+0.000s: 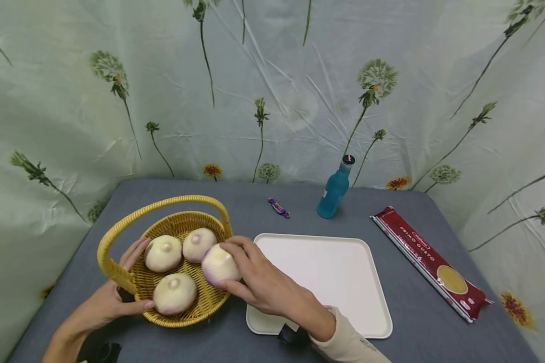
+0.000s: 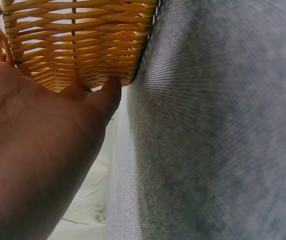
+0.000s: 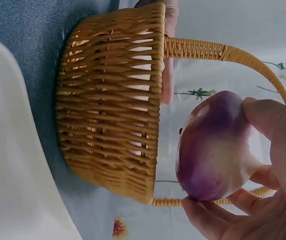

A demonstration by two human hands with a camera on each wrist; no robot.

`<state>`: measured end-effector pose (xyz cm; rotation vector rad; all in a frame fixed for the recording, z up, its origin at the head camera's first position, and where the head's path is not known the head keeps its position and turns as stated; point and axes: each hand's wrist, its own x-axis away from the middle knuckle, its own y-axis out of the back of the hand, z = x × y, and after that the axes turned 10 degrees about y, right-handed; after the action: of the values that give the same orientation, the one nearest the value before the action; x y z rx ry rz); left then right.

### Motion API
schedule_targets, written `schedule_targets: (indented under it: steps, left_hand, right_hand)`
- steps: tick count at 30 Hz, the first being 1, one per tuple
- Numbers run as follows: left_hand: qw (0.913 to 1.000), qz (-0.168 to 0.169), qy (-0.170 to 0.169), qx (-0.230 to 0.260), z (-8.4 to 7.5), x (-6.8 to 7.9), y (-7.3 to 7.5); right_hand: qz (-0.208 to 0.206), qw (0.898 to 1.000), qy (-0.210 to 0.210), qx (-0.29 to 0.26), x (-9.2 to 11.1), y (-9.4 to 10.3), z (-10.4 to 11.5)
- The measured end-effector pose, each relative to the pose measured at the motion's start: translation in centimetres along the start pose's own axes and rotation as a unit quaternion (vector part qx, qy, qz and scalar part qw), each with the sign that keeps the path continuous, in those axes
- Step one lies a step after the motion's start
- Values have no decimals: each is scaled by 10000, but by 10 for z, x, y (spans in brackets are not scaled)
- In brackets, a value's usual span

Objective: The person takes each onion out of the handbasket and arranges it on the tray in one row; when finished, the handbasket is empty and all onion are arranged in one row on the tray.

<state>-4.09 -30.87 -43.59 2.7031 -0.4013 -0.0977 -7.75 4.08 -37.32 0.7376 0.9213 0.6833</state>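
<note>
My right hand (image 1: 270,285) holds a purple-and-white turnip (image 1: 220,264) between thumb and fingers, over the right side of a yellow wicker basket (image 1: 211,300). In the right wrist view that turnip (image 3: 213,150) is above the level of the basket's rim. Three more turnips lie inside: one at the left (image 1: 163,253), one at the back (image 1: 199,245), one at the front (image 1: 175,294). Around the basket's left side, my left hand (image 1: 102,302) grips it, thumb at the front rim. The left wrist view has this hand against the woven wall (image 2: 83,42).
Right of the basket lies a white tray (image 1: 331,282), partly under my right forearm. Behind are a purple-wrapped candy (image 1: 279,207) and an upright blue bottle (image 1: 333,194). A long red pasta packet (image 1: 429,262) lies at the right. A floral curtain (image 1: 290,101) hangs behind the table.
</note>
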Motion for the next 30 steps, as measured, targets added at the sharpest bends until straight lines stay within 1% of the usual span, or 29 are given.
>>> schedule_targets:
  steps: [5, 13, 16, 20, 23, 27, 30]
  left_hand:
    - [10000, 14, -21, 27, 1, -1, 0]
    - [9999, 13, 104, 28, 3, 1, 0]
    - [9999, 23, 123, 75, 2, 1, 2]
    - [9999, -39, 97, -61, 1, 3, 4]
    - [9998, -87, 52, -167, 1, 4, 5]
    - [9999, -68, 4, -158, 2, 2, 5]
    - [9999, -41, -12, -108, 2, 1, 3]
  right_hand:
    - [-9, 9999, -115, -39, 4, 7, -4]
    - [-47, 9995, -257, -178, 11, 21, -13]
    - [-141, 9996, -230, -49, 11, 25, -19]
    - [-193, 9993, -247, 191, 10, 29, -25]
    - [-207, 9988, -338, 293, 11, 29, -30]
    - [-208, 9977, -542, 344, 15, 31, -33]
    - [-135, 9969, -686, 361, 17, 32, -34]
